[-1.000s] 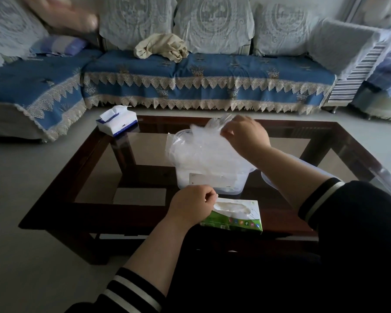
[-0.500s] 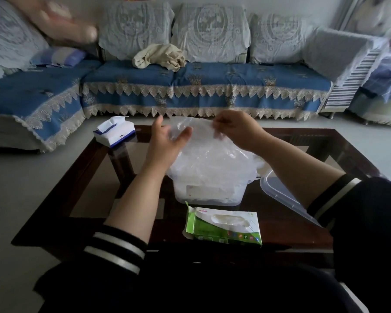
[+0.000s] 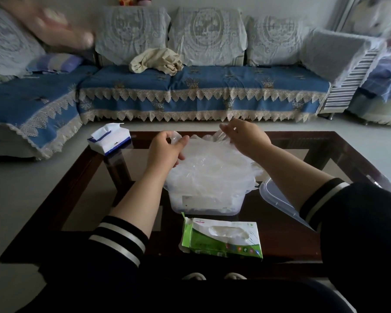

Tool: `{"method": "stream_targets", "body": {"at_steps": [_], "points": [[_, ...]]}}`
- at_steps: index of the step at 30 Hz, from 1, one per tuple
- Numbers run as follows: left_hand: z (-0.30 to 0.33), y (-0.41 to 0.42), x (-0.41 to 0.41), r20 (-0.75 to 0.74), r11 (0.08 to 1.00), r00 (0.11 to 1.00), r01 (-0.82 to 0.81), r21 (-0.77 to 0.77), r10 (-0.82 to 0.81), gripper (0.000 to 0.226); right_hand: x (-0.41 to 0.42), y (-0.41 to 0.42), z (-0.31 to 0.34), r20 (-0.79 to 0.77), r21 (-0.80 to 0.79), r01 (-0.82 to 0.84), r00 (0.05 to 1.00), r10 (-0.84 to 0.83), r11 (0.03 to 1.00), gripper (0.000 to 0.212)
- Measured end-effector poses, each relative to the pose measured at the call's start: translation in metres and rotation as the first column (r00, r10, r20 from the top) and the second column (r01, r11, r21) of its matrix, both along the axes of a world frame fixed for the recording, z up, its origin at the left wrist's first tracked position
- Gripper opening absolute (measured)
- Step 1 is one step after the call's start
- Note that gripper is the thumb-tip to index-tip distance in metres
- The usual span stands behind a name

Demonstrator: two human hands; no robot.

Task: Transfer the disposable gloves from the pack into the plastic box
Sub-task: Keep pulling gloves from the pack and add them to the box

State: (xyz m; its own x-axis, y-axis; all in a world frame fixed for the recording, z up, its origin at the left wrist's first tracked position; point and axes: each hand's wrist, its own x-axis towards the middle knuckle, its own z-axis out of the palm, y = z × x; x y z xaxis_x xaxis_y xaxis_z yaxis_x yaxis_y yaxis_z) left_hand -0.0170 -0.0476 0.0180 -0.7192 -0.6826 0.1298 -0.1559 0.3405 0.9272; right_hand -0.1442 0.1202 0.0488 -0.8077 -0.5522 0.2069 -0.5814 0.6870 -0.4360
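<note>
head view: left hand (image 3: pixel 165 150) and right hand (image 3: pixel 244 136) each pinch the clear disposable gloves (image 3: pixel 212 163), heaped over the plastic box (image 3: pixel 203 205) just below both grips. nearer lies the green pack (image 3: pixel 223 240) on the counter (image 3: pixel 302 141).

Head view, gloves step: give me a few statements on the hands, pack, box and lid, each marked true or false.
1. Both hands pinch the clear gloves above the plastic box. True; left hand, right hand.
2. The green pack lies nearer the person than the box. True.
3. The lid is closed on the box. False: it lies beside the box, on the right.
4. The tissue box sits on the sofa. False: it sits on the table's far left corner.
</note>
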Motion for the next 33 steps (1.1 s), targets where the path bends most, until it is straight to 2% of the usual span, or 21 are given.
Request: {"method": "stream_targets", "body": {"at_steps": [3,6,8,11,14,15,17,19,21,23,25,27,30,33], "points": [[-0.008,0.001,-0.002,0.109,0.996,0.993,-0.03,-0.085,0.04,0.047,0.002,0.007,-0.004,0.032,0.041,-0.094,0.995,0.092,0.995,0.061],[-0.019,-0.003,-0.004,0.19,0.961,0.977,-0.043,-0.274,0.098,0.036,0.01,0.016,-0.01,-0.013,0.117,-0.205,0.978,0.207,0.972,0.062],[-0.024,-0.007,-0.004,0.193,0.907,0.971,-0.052,-0.418,0.144,0.029,0.015,0.02,-0.013,-0.026,0.19,-0.227,0.971,0.236,0.955,0.065],[-0.027,-0.014,-0.001,0.14,0.814,0.976,-0.057,-0.578,0.169,0.026,0.026,0.02,-0.014,0.041,0.343,-0.253,0.966,0.254,0.905,0.08],[-0.021,-0.012,0.004,0.115,0.738,0.985,-0.02,-0.675,0.132,0.018,0.032,0.022,-0.017,0.003,0.444,-0.197,0.976,0.219,0.874,0.08],[-0.017,-0.008,0.005,0.161,0.735,0.985,0.067,-0.675,0.057,0.018,0.033,0.023,-0.017,-0.025,0.464,-0.162,0.98,0.196,0.871,0.081],[-0.012,0.001,0.002,0.387,0.721,0.915,0.343,-0.602,-0.112,0.046,0.033,0.019,-0.016,-0.025,0.542,-0.129,0.985,0.169,0.831,0.087],[-0.012,0.008,-0.007,0.664,0.668,0.732,0.571,-0.478,-0.152,0.079,0.031,0.007,-0.02,0.039,0.635,-0.145,0.987,0.156,0.759,0.091],[-0.018,0.011,-0.018,0.813,0.643,0.564,0.678,-0.357,-0.143,0.088,0.031,-0.006,-0.03,0.13,0.67,-0.186,0.983,0.133,0.718,0.088],[-0.029,0.011,-0.027,0.872,0.659,0.466,0.704,-0.264,-0.149,0.088,0.029,-0.014,-0.041,0.229,0.659,-0.213,0.97,0.077,0.721,0.091],[-0.036,0.011,-0.032,0.896,0.648,0.418,0.726,-0.232,-0.147,0.088,0.024,-0.02,-0.052,0.329,0.629,-0.238,0.944,0.024,0.74,0.093],[-0.042,0.009,-0.036,0.914,0.627,0.38,0.75,-0.212,-0.145,0.079,0.016,-0.025,-0.069,0.416,0.592,-0.246,0.909,-0.029,0.768,0.084],[-0.052,0.005,-0.043,0.945,0.593,0.312,0.781,-0.195,-0.101,0.071,0.013,-0.03,-0.089,0.412,0.626,-0.193,0.905,-0.11,0.756,0.061],[-0.057,0.009,-0.042,0.96,0.553,0.27,0.812,-0.186,-0.073,0.058,0.017,-0.032,-0.093,0.39,0.673,-0.222,0.917,-0.083,0.706,0.058]]}}
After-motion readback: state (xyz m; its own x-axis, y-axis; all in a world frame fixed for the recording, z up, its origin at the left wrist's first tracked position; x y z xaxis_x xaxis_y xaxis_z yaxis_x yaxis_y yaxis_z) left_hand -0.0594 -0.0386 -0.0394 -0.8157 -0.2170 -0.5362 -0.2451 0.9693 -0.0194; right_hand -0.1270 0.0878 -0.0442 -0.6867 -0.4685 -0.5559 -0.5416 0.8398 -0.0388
